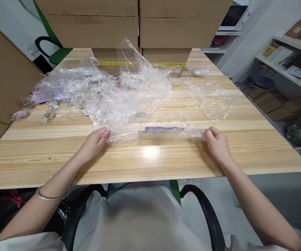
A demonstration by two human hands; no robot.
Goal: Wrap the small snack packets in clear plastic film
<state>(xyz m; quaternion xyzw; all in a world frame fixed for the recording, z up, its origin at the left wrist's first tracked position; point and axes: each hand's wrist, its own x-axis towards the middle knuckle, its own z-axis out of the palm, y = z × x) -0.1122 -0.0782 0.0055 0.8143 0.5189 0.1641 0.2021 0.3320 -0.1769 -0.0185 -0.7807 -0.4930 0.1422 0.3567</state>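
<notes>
A strip of clear plastic film (124,137) is stretched low over the near part of the table. My left hand (94,142) is closed on its left end, fingers curled. At the other end my right hand (218,144) pinches the same film. Between the hands, within or behind the film, lies a flat pale piece (161,133) with a slim purple item (157,128) along its top; what these are I cannot make out. Just beyond spreads a big heap of crumpled clear plastic (129,94), apparently touching the film.
Small wrapped packets (21,115) lie at the left of the wooden table (187,158), and another wrapped packet (199,71) at the back right. Cardboard boxes (93,31) wall off the far side and the left. Loose plastic film (215,101) lies on the right.
</notes>
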